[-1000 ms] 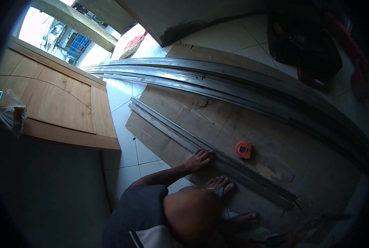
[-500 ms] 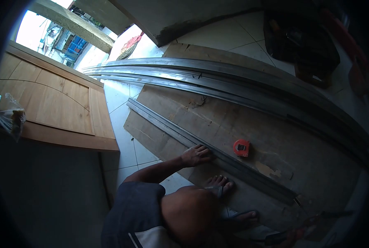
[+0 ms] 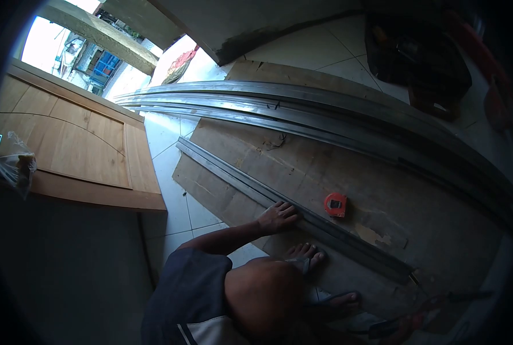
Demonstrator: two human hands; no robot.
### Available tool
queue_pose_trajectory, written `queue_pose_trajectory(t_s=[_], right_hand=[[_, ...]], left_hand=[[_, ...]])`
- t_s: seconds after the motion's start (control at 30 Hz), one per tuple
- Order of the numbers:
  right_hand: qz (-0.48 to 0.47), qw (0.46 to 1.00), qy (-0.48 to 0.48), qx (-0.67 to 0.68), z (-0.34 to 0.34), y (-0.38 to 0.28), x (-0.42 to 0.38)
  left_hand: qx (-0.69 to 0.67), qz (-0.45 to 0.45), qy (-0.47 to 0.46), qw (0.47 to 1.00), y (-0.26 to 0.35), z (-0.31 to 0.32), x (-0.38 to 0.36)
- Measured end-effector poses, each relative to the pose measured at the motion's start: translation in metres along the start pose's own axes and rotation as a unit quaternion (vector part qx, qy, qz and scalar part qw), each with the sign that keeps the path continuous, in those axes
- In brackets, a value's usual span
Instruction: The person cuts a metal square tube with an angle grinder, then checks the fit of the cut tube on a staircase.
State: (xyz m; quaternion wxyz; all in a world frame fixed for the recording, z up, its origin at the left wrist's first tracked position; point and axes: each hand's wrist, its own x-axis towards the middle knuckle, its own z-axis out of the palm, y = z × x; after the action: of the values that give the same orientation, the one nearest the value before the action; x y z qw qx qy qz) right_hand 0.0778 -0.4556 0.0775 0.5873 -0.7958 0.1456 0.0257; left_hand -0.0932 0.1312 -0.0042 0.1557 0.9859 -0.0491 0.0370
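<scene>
My left hand (image 3: 278,218) rests over a metal channel (image 3: 228,176) lying on a brown board, its fingers bent across the near edge. On the board, just beyond the channel, sits a red tape measure (image 3: 335,204). At the channel's near right end a thin rod-like piece (image 3: 413,278) sticks out. Close to that end is a red and dark tool (image 3: 435,303), its kind hard to make out in the shadow. My right hand seems to be in that dark lower right corner, with its fingers hidden.
Several long metal profiles (image 3: 233,103) run across the far side of the board (image 3: 308,167). A wooden door panel (image 3: 78,138) stands at the left with a plastic bag (image 3: 16,167) on it. A dark bag (image 3: 417,63) lies upper right. My sandalled foot (image 3: 306,259) is near the channel.
My left hand has shifted slightly to the right along the channel. The thin piece at the channel's end shows longer now, and the dark tool nearby has moved slightly.
</scene>
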Motion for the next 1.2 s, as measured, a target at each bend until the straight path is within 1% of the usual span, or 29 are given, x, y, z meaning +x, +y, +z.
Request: queue_pose_trajectory(t_s=[0.03, 0.1, 0.23, 0.43, 0.53, 0.6, 0.73, 1.13, 1.2], right_hand=[[0.000, 1.000, -0.001, 0.000, -0.004, 0.010, 0.002], [-0.091, 0.995, -0.029, -0.021, -0.007, 0.025, 0.006], [-0.055, 0.998, -0.010, -0.021, 0.003, 0.018, 0.005], [-0.041, 0.999, -0.001, -0.020, 0.010, 0.010, 0.003], [-0.038, 0.999, -0.002, -0.019, 0.014, 0.009, 0.004], [-0.037, 0.999, 0.000, -0.018, 0.014, 0.009, 0.003], [-0.035, 0.999, 0.000, -0.017, 0.019, 0.008, 0.006], [-0.027, 0.999, 0.008, -0.015, 0.021, 0.003, 0.004], [-0.026, 1.000, 0.009, -0.015, 0.021, 0.002, 0.003]], left_hand=[[0.001, -0.001, 0.000, 1.000, 0.001, 0.000, 0.000], [-0.015, -0.010, 0.018, 1.000, 0.004, 0.000, 0.000], [-0.014, -0.032, 0.022, 0.999, 0.010, 0.003, 0.000], [-0.004, -0.040, -0.001, 0.999, 0.009, 0.008, -0.003], [0.001, -0.056, 0.007, 0.998, 0.017, 0.008, -0.002], [0.010, -0.082, 0.026, 0.996, 0.022, 0.010, -0.001], [0.025, -0.077, 0.042, 0.996, 0.021, 0.010, 0.000], [-0.002, -0.085, 0.011, 0.996, 0.019, 0.010, 0.002], [0.013, -0.060, 0.010, 0.998, 0.017, 0.010, 0.002]])
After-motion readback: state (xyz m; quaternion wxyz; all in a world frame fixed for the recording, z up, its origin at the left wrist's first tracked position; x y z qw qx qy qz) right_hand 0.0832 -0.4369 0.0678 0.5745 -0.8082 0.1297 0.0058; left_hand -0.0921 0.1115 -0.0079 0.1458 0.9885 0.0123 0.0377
